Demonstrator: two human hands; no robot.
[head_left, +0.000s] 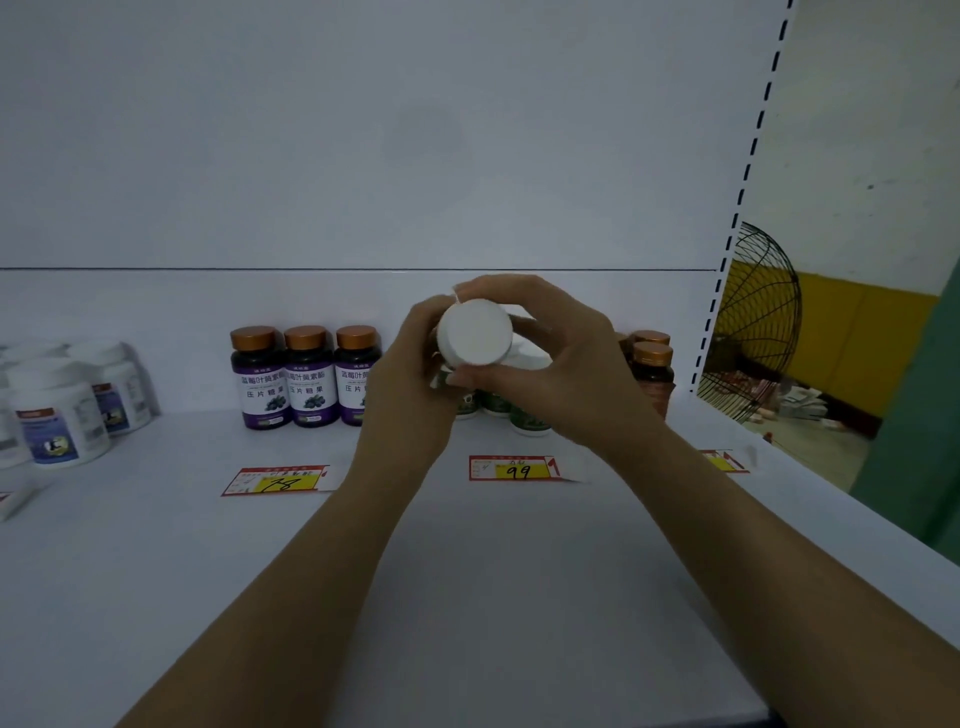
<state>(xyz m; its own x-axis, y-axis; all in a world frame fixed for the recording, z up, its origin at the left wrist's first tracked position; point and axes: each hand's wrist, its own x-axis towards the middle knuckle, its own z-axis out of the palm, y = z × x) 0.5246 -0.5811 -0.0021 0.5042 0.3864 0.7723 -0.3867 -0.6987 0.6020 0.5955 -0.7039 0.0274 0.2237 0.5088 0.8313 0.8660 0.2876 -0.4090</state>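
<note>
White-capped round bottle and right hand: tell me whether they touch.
Touching. The head view shows the right hand curled round the white-capped round bottle; the left hand grips it too.

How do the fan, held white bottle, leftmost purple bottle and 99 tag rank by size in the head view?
1. fan
2. purple bottle and white bottle: look alike; the white one is nearer and partly covered
3. 99 tag
</note>
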